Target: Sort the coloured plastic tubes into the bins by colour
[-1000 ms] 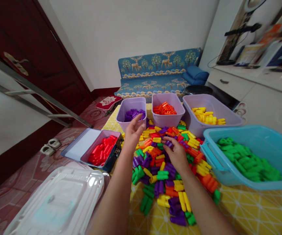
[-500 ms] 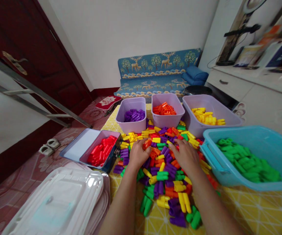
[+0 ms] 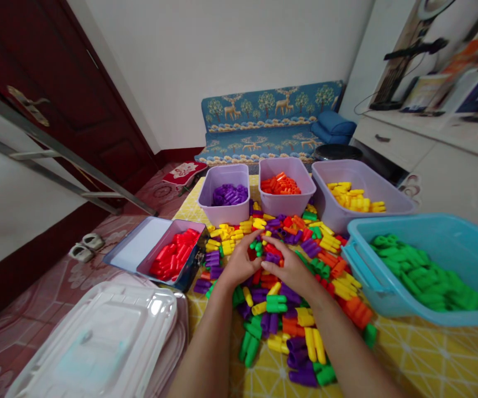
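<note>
Over a mixed heap of plastic tube-shaped building blocks (image 3: 277,303) in purple, orange, red, yellow and green, my two hands come close together. My left hand (image 3: 241,264) is open and curved, its thumb apart from its fingers, beside small green blocks (image 3: 257,247). Facing it, my right hand (image 3: 290,268) is also open and curved, with its thumb near the left one. Purple and red blocks (image 3: 272,255) lie between the two hands. My fingertips meet the heap, and some contact there is hidden.
Behind the heap stand lilac bins of purple (image 3: 224,214), orange (image 3: 286,205) and yellow blocks (image 3: 325,207). A blue bin (image 3: 365,273) of green blocks is right; an opened box (image 3: 191,273) of red blocks is left. Stacked lids (image 3: 98,342) lie front left on the yellow tablecloth (image 3: 437,354).
My hands have moved toward each other across the heap, the right one leftward. Blocks between them now sit closer together, and more blocks show to the right of my right hand.
</note>
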